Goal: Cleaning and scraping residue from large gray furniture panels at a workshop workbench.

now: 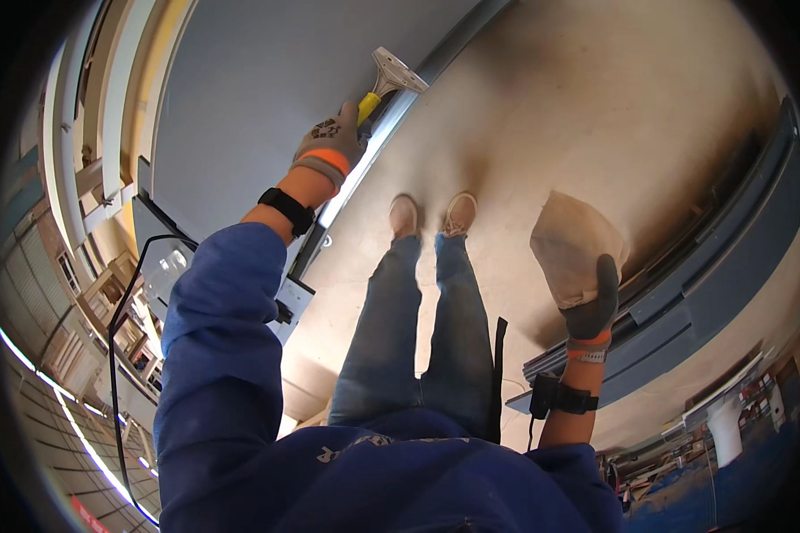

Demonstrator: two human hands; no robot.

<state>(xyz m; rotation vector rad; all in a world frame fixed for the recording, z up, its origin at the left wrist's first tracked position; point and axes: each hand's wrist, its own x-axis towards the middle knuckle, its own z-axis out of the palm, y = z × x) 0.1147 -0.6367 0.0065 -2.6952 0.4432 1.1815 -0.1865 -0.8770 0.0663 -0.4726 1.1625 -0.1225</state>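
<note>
In a grey glove with an orange cuff, my left hand is closed round the yellow handle of a scraper. The scraper's wide metal head lies over the long edge of a large grey panel. Off to the right, my gloved right hand grips a crumpled tan cloth, its dark thumb pressed on the near side. The cloth hangs over the floor, apart from the panel. The fingers behind it are hidden.
Dark grey long profiles lie stacked along the right side. Pale frames stand at the far left. A black cable loops down beside my left arm. My feet stand on the beige floor between panel and profiles.
</note>
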